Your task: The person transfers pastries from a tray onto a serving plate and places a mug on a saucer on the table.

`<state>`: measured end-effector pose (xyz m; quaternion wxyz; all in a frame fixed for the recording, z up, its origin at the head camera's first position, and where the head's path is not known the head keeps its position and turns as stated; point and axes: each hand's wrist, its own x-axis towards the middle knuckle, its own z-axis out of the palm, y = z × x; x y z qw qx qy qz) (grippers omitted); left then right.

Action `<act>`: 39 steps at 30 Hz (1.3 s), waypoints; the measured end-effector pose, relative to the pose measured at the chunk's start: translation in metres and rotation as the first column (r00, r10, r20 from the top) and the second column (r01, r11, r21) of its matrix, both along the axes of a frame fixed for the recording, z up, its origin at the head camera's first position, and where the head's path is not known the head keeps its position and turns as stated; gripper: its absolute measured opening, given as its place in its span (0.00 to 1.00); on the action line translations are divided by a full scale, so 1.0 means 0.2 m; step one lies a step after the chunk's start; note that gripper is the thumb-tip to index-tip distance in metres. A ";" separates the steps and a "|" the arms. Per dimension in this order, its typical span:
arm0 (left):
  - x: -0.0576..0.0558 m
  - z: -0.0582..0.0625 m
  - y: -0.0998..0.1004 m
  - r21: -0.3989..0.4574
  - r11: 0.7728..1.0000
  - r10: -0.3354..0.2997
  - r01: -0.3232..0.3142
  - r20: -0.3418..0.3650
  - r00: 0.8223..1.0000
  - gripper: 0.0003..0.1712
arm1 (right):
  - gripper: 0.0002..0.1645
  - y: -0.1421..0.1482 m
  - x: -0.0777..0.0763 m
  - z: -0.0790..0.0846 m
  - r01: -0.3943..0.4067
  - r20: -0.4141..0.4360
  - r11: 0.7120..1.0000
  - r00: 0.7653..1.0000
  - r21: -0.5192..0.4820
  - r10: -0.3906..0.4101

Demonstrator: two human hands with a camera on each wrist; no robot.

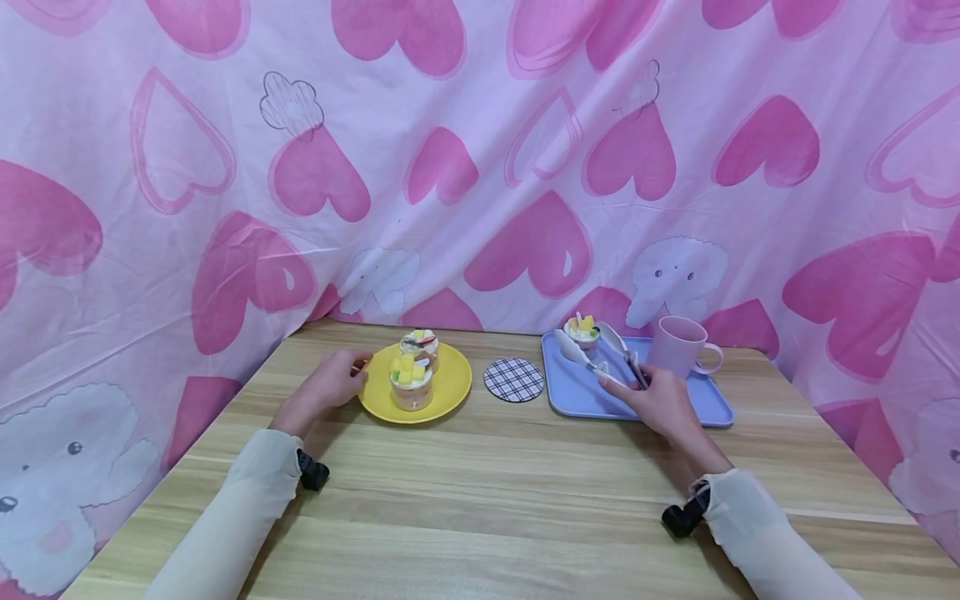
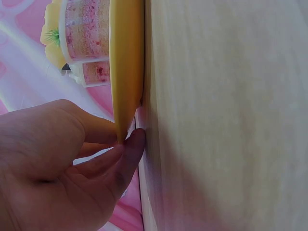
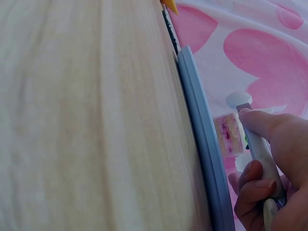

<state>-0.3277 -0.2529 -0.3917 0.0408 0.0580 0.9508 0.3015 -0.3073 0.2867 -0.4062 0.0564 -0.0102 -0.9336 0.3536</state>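
At the left, my left hand [image 1: 330, 387] pinches the near-left rim of a yellow plate [image 1: 453, 379], thumb above and fingers below in the left wrist view. Two clear dessert cups stand on that plate: a front cup [image 1: 412, 392] topped with yellow cubes, and a back cup [image 1: 420, 339] partly hidden behind it. My right hand [image 1: 663, 404] grips a pair of tongs [image 1: 576, 351] with pale, spread tips. Those tips lie on either side of a third dessert cup [image 1: 582, 332], which stands at the back-left of a blue tray [image 1: 581, 404].
A pink mug [image 1: 677, 346] stands on the tray's right part, just behind my right hand. Between plate and tray lies a round checked coaster [image 1: 513, 380]. A pink heart-patterned cloth [image 1: 480, 167] hangs behind the wooden table [image 1: 480, 500].
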 end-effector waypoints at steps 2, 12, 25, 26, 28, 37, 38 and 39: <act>0.00 0.00 0.00 -0.001 1.000 0.001 -0.001 0.001 1.000 0.30 | 0.45 0.00 0.00 0.00 -0.003 0.011 1.000 1.000 -0.002 0.003; -0.01 -0.02 0.00 -0.008 1.000 -0.001 0.001 -0.005 1.000 0.30 | 0.43 0.00 -0.01 -0.01 -0.010 0.030 1.000 0.999 -0.008 0.011; -0.02 -0.02 -0.01 -0.018 1.000 -0.013 0.013 -0.028 1.000 0.30 | 0.61 0.02 -0.05 -0.01 0.021 0.142 0.998 0.990 -0.054 -0.013; -0.02 -0.02 -0.01 -0.015 1.000 -0.010 0.010 -0.026 1.000 0.30 | 0.61 0.03 -0.05 -0.01 0.026 0.145 0.998 0.989 -0.050 -0.019; -0.02 -0.02 -0.01 -0.013 1.000 -0.010 0.009 -0.025 1.000 0.30 | 0.61 0.03 -0.05 -0.01 0.027 0.145 0.999 0.989 -0.047 -0.019; -0.02 -0.02 -0.01 -0.020 1.000 -0.018 0.017 -0.041 0.999 0.30 | 0.56 0.02 -0.04 0.00 0.018 0.146 0.999 0.989 -0.046 -0.011; -0.02 -0.02 -0.01 -0.023 1.000 -0.019 0.018 -0.043 0.999 0.29 | 0.57 0.02 -0.04 0.00 0.019 0.152 0.999 0.988 -0.047 -0.012; -0.01 -0.02 -0.01 -0.021 1.000 -0.018 0.017 -0.041 0.999 0.30 | 0.58 0.02 -0.04 0.00 0.020 0.156 0.999 0.988 -0.048 -0.012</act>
